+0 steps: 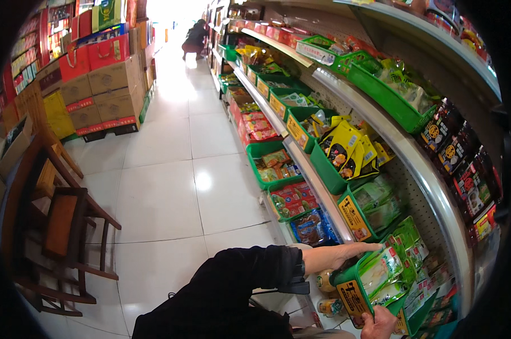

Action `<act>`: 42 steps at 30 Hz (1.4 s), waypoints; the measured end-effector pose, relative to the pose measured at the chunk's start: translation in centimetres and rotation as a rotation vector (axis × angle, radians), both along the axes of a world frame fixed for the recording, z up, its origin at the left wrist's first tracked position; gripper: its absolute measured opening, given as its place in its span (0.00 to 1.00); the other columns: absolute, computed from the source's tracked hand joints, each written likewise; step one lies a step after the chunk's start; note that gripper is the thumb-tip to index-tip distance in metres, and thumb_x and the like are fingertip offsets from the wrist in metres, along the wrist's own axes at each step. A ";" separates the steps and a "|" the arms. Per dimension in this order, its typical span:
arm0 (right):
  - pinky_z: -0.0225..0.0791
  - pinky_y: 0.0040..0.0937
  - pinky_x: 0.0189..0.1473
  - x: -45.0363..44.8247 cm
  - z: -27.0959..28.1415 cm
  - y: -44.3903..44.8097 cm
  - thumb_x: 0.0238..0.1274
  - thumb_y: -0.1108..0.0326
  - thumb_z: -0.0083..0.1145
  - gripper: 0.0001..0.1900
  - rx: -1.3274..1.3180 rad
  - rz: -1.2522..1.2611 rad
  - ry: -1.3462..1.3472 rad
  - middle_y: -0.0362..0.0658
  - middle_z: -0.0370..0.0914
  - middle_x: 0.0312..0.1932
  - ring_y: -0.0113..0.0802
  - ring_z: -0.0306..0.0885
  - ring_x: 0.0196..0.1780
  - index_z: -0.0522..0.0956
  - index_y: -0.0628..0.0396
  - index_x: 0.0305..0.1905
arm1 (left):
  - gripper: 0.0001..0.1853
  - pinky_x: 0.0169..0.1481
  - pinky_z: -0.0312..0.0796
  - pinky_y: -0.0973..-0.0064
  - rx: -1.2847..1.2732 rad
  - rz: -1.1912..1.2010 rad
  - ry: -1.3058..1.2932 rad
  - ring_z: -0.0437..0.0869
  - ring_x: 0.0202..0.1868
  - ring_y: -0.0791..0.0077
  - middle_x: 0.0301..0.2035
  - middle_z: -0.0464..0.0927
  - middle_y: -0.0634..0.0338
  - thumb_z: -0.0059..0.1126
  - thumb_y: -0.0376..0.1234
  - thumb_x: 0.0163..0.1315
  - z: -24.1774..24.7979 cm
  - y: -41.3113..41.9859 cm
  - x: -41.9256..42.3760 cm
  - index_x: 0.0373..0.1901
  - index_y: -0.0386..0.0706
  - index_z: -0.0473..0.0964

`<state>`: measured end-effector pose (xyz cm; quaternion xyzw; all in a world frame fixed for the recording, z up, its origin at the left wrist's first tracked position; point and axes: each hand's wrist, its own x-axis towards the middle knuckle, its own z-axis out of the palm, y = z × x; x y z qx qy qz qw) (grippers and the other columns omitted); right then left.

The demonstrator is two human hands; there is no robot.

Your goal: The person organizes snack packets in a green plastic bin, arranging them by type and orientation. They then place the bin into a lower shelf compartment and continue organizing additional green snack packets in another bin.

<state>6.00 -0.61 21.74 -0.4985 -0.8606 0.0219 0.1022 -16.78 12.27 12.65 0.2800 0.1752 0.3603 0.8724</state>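
A green plastic basket (344,273) of green-and-white food packets (381,271) sits tilted at the lower right, at the edge of the shelf. My left hand (350,253) reaches across to its far side, fingers stretched along the rim; how the fingertips meet it is partly hidden. My right hand (379,324) grips the basket's near front corner, beside a yellow-and-black sign (352,298) with writing. Jars (329,307) stand below and to the left of the basket. Just beyond is another green basket (357,226) with clear-and-green packets.
Shelves with more green baskets (291,127) run along the right, under an upper shelf edge (425,169). Wooden chairs (65,224) stand at the left, stacked cartons (113,78) behind them. A person (195,38) crouches far down the tiled aisle.
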 end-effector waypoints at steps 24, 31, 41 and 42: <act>0.75 0.35 0.34 2.3 -7.0 -12.0 0.38 0.76 0.59 0.10 0.045 0.307 0.041 0.41 0.70 0.23 0.40 0.82 0.35 0.71 0.51 0.28 | 0.46 0.70 0.65 0.68 0.190 0.461 0.002 0.71 0.64 0.64 0.65 0.67 0.51 0.57 0.35 0.50 -5.3 -17.9 -0.2 0.75 0.39 0.52; 0.76 0.35 0.28 0.4 -12.0 -14.4 0.47 0.72 0.59 0.06 0.096 0.363 0.069 0.41 0.72 0.24 0.38 0.81 0.30 0.72 0.52 0.28 | 0.48 0.71 0.67 0.55 0.154 0.418 0.112 0.70 0.67 0.50 0.67 0.63 0.44 0.53 0.33 0.47 -8.2 -20.9 -3.1 0.75 0.41 0.49; 0.75 0.45 0.30 0.7 -13.6 -14.4 0.48 0.78 0.57 0.07 -0.300 0.335 0.026 0.48 0.79 0.28 0.49 0.83 0.33 0.74 0.55 0.32 | 0.52 0.75 0.61 0.57 0.137 0.328 0.171 0.64 0.71 0.53 0.71 0.58 0.46 0.51 0.31 0.46 -9.4 -21.2 -1.8 0.79 0.42 0.44; 0.75 0.45 0.30 1.2 -15.1 -14.7 0.48 0.78 0.57 0.06 -0.294 0.324 0.000 0.48 0.79 0.27 0.49 0.83 0.33 0.74 0.55 0.32 | 0.52 0.75 0.61 0.58 0.171 0.303 0.152 0.63 0.72 0.54 0.71 0.58 0.47 0.50 0.31 0.46 -10.6 -21.4 -1.4 0.79 0.43 0.43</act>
